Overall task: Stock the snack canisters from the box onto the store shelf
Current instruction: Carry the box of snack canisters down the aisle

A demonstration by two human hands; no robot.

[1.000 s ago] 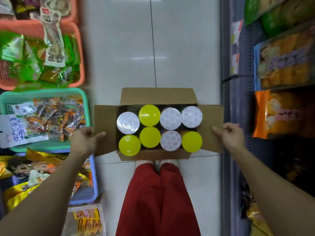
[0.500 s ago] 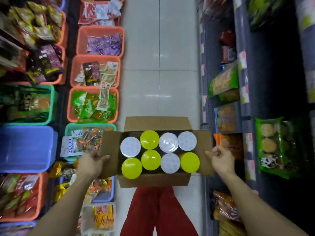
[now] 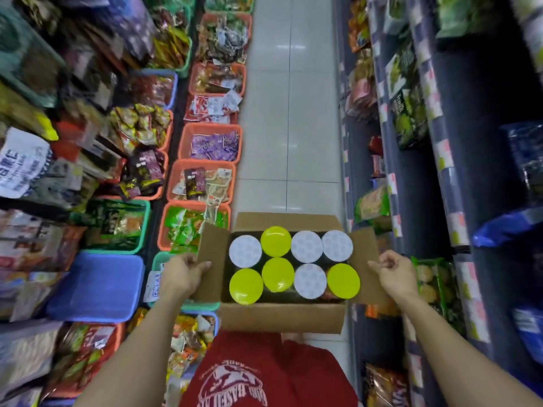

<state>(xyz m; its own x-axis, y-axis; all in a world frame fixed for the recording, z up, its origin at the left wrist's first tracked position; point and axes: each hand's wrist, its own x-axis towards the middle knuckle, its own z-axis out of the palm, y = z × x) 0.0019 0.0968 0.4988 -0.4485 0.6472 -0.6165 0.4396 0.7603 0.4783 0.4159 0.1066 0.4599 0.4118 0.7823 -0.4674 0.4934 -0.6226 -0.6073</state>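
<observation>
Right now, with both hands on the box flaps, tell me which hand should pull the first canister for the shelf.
Probably the right hand. It grips the flap of the box on the side of the store shelf, with a yellow-lidded canister beside it. The left hand can steady the box.

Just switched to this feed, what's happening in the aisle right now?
A person stands in a store aisle holding an open cardboard box by its side flaps, left hand on the left flap and right hand on the right. Eight canisters stand inside in two rows, four with yellow lids and four with white. None is out of the box yet; the shelf is to the right.
</observation>
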